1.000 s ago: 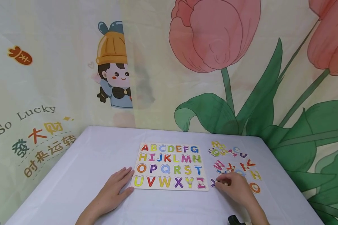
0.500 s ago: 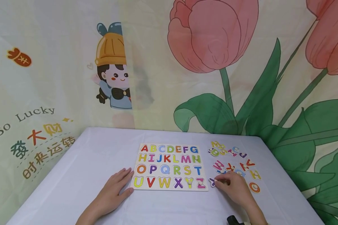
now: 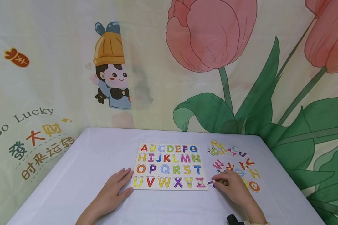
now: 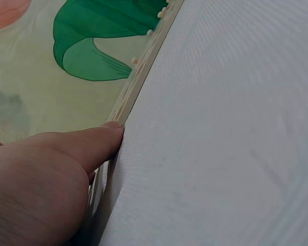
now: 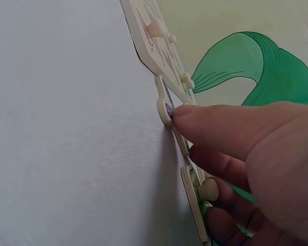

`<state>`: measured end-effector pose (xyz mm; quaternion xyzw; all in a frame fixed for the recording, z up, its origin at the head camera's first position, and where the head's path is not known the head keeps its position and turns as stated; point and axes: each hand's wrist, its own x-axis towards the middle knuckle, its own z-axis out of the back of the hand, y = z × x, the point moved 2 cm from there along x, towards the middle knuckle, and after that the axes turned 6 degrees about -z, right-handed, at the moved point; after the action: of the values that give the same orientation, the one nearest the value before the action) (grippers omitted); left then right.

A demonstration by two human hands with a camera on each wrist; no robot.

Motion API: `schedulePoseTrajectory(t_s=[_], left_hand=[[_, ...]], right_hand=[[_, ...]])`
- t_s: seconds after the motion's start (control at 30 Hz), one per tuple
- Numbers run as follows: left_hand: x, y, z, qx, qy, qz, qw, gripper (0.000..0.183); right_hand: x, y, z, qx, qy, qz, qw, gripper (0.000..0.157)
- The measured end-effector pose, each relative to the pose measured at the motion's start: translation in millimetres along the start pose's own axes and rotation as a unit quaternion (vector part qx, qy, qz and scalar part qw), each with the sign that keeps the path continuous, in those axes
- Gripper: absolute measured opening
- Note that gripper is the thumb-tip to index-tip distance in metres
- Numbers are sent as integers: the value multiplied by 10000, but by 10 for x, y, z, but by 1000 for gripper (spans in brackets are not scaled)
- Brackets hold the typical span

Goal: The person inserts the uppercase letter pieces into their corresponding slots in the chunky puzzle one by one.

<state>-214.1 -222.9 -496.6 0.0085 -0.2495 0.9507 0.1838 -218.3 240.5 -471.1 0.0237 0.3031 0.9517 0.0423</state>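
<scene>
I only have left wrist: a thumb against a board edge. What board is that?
Observer: An alphabet puzzle board, A to Z; the left hand lies flat at its lower-left corner.
Operator: Right hand?
Observer: The right hand fingers a purple letter piece just off the board's lower-right corner.
Operator: Other pieces?
Observer: Loose letter pieces lie scattered on the white table right of the board.

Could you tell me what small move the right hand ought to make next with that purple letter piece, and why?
Probably close the fingers and lift. The right hand has its fingertips on the purple letter piece, which lies flat on the table just right of the alphabet board; the left hand rests at the board's corner.
</scene>
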Motion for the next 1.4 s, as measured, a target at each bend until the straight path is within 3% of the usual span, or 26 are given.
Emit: schedulePoseTrajectory(t_s=[0.3, 0.9, 1.17, 1.4], left_hand=[[20, -3, -14, -16, 104, 192, 9998, 71], [11, 4, -7, 3, 41, 89, 10000, 71], [-6, 8, -4, -8, -65, -31, 10000, 70], [-6, -18, 18, -3, -21, -5, 10000, 70]], right_hand=[[-32, 15, 9, 247, -310, -586, 9975, 19], [-27, 62, -32, 134, -330, -650, 9973, 12], [-61, 242, -33, 36, -533, -99, 9985, 13], [-99, 563, -161, 243, -357, 199, 9989, 13]])
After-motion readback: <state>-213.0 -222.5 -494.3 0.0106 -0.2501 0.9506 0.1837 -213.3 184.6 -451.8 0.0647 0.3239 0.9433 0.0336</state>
